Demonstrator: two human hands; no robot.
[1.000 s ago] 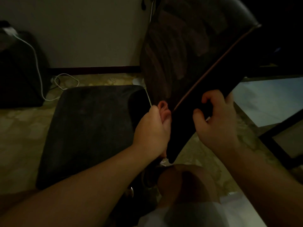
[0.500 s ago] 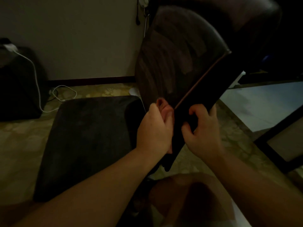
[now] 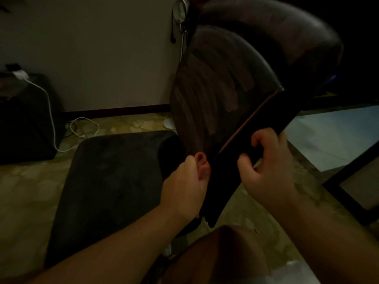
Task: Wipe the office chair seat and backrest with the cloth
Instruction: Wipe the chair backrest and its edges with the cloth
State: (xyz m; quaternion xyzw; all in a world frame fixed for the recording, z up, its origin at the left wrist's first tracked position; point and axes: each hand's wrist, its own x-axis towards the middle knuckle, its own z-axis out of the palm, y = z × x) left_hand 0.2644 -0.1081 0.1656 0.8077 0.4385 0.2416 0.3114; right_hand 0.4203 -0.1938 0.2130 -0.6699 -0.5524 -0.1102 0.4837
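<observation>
Right grip: your right hand (image 3: 268, 169) curls round the dark side edge of the backrest (image 3: 215, 95), fingers hooked over the far face and thumb on the near one, so it holds the backrest firmly.
Left grip: your left hand (image 3: 186, 185) is closed against the front face of the backrest low down, just beside the thin reddish seam that runs along the edge; the fingers are bunched, and a pinkish fold shows at their tips. In this dim light you cannot tell whether that fold is the cloth or your own fingers, so what the hand grips stays unclear.
Cloth: not clearly made out anywhere; if it is in view, it is hidden inside the left hand.
Backrest: brown, glossy, tilted towards you, with streaky lighter and darker bands across its front face. Its lower end hangs between your two hands.
Seat: the dark seat (image 3: 114, 181) lies to the left of the backrest, under your left forearm, its surface faintly mottled.
Floor: patterned tile floor (image 3: 26, 181) around the chair.
Wall side: a white cable (image 3: 51, 111) runs down from a plug at the left and loops on the floor near the skirting, well apart from the chair.
Right side: a dark frame (image 3: 352, 181) stands on the floor near your right forearm.
</observation>
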